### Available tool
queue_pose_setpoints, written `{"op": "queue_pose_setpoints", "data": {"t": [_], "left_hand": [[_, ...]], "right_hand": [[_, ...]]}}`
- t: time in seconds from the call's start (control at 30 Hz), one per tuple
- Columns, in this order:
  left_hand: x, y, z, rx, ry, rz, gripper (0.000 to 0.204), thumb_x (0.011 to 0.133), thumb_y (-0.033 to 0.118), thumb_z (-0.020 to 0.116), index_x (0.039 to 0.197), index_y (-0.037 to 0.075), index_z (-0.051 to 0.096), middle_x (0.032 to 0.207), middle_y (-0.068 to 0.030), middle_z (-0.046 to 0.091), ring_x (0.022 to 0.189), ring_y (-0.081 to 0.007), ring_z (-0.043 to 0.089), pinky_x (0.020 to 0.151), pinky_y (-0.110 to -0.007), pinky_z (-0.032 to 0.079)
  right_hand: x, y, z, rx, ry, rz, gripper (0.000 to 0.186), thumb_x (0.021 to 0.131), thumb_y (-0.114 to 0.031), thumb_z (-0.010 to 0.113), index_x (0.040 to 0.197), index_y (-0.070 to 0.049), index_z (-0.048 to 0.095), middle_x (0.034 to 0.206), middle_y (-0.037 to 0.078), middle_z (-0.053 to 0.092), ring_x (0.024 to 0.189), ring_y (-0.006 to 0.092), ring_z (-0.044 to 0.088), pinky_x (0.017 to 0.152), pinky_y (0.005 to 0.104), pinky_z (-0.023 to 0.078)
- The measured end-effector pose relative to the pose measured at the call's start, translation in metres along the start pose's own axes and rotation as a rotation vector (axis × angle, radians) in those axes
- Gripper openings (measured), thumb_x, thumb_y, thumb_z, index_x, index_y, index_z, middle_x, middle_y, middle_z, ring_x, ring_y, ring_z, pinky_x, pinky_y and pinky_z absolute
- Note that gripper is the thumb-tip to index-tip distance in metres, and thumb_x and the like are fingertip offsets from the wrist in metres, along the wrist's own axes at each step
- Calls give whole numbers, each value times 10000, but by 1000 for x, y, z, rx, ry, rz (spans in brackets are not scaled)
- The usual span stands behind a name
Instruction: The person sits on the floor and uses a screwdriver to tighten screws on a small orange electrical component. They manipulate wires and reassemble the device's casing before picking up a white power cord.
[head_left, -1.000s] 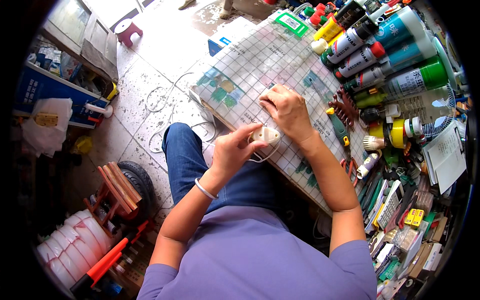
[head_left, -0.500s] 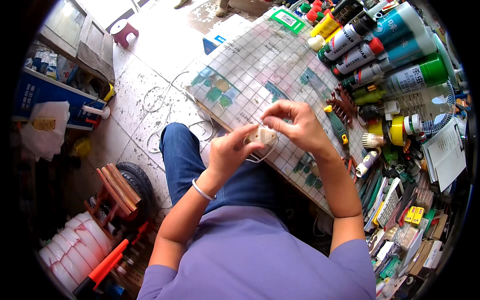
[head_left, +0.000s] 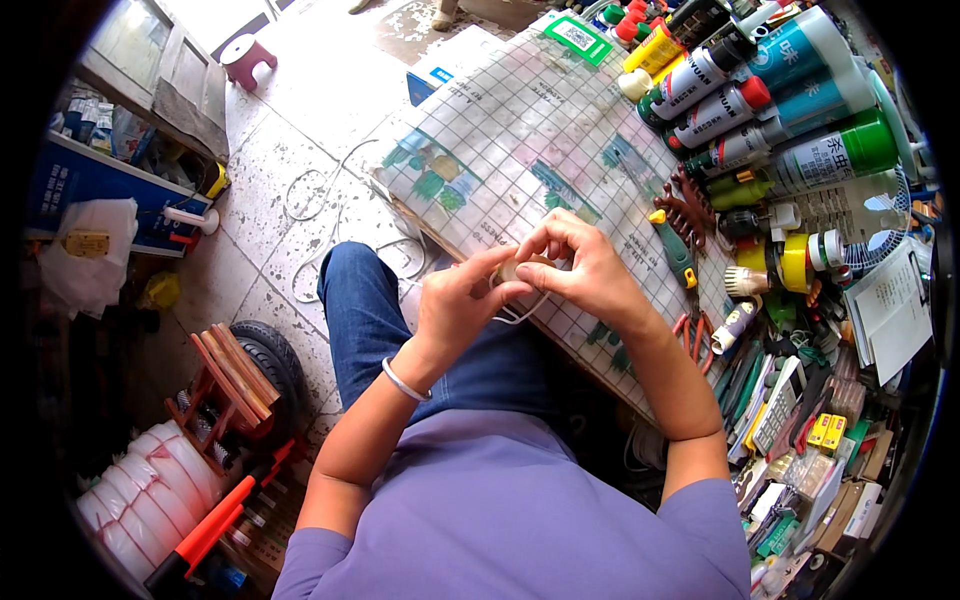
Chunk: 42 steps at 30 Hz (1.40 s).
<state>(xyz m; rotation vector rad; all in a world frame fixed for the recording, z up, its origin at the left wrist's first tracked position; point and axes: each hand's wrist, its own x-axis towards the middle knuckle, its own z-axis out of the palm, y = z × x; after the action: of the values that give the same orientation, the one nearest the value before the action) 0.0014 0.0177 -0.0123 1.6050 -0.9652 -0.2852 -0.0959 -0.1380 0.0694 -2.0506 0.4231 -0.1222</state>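
A small, rounded cream-coloured plastic fitting [head_left: 510,270] is held above the near edge of the table, mostly covered by fingers. My left hand [head_left: 450,305] grips it from the left between thumb and fingers. From the right, my right hand [head_left: 590,270] has its fingertips closed at the fitting, with thumb and forefinger together on it. Whether they also pinch some small part cannot be made out. A thin white cord [head_left: 537,306] loops out below the fitting, beside my right thumb.
The table [head_left: 520,110] has a gridded, patterned cover. On its right lie a green-and-yellow-handled tool [head_left: 676,255] and red-handled pliers [head_left: 697,338], beside crowded spray cans [head_left: 715,115]. White cable [head_left: 318,205] coils on the floor. A pink stool [head_left: 243,62] stands at the far left.
My right hand has moved down and left onto the fitting, covering its face with its holes. My left hand has stayed almost still.
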Motion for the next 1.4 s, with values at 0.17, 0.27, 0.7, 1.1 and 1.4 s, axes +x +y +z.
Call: {"op": "queue_pose_setpoints", "data": {"t": [0.17,0.27,0.7,1.1,1.4], "left_hand": [[-1,-2,1,11,2,8,455,698,242,859,1102,119,689,528,-31,525,432,-110,479,439,-272,398],[-1,-2,1,15,-2,1,453,698,244,859,1100,122,689,524,-33,522,429,-112,475,438,-273,397],[0,2,0,18,-16,-16,452,706,251,851,1111,124,693,532,-39,526,435,-112,473,444,-273,399],[-1,1,0,24,-13,-19,457,728,268,837,1131,117,686,550,-39,531,443,-116,464,461,-271,402],[-3,1,-3,9,-56,-38,458,741,134,835,1164,63,677,757,-67,696,516,-45,544,496,-194,440]], "right_hand": [[4,7,-3,158,-62,101,153,815,-156,766,891,-60,674,809,-49,522,681,28,440,595,196,362],[5,9,-2,172,-56,123,160,809,-156,773,888,-63,670,767,-65,511,658,15,425,573,190,353],[15,10,-9,266,9,122,131,845,-131,735,922,-52,664,755,-51,560,709,31,507,622,211,415],[54,32,3,-608,303,-465,81,807,-108,714,858,-54,682,836,73,625,764,278,624,695,372,493],[-4,0,-31,-118,-40,-12,109,883,-95,664,909,11,668,827,79,610,734,154,598,672,289,470]]}}
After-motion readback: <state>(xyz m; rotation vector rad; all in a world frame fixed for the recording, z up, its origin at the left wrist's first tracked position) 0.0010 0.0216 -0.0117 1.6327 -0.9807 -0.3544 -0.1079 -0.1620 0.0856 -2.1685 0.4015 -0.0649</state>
